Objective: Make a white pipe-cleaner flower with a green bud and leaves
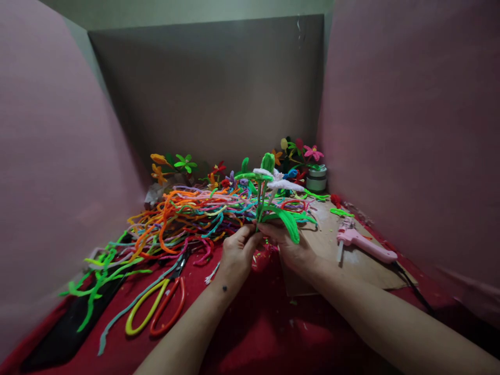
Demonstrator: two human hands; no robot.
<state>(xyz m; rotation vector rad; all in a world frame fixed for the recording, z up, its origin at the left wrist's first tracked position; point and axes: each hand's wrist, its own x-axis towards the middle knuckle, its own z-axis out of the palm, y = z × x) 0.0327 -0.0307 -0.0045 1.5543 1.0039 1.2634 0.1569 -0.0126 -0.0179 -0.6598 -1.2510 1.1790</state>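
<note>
A pipe-cleaner flower (287, 185) with white petals, a green bud on top and long green leaves stands upright between my hands. My left hand (238, 250) pinches the lower end of its stems between thumb and fingers. From the right, my right hand (291, 252) grips the same stem base, its fingers partly hidden behind the drooping green leaf (289, 224). The fingertips of both hands are close together at the stems.
Many colored pipe cleaners (195, 213) are heaped behind and left of my hands. Scissors (167, 307) lie at front left. On the cardboard (375, 276) at right rests a pink glue gun (363, 242). Finished flowers (185, 163) and a jar (316, 179) stand at the back.
</note>
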